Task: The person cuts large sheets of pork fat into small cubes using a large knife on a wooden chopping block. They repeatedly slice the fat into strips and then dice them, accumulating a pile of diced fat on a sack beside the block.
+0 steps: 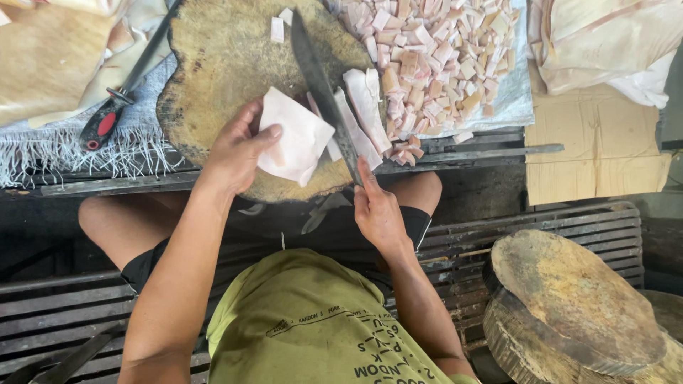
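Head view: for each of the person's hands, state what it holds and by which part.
The left hand pins a pale slab of fat by its left edge on the round wooden block. The right hand grips the long knife by its handle.

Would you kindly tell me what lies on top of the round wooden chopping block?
On the round wooden chopping block: pale meat slab under the left hand, cut strips, and the long knife in the right hand. Wood beneath them is hidden.

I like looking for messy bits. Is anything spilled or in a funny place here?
Yes, a little. A few cut cubes have tumbled off the big pile of cubes onto the edge of the dark slats. Two stray pieces sit alone at the far side of the round chopping block. Otherwise nothing looks broken.
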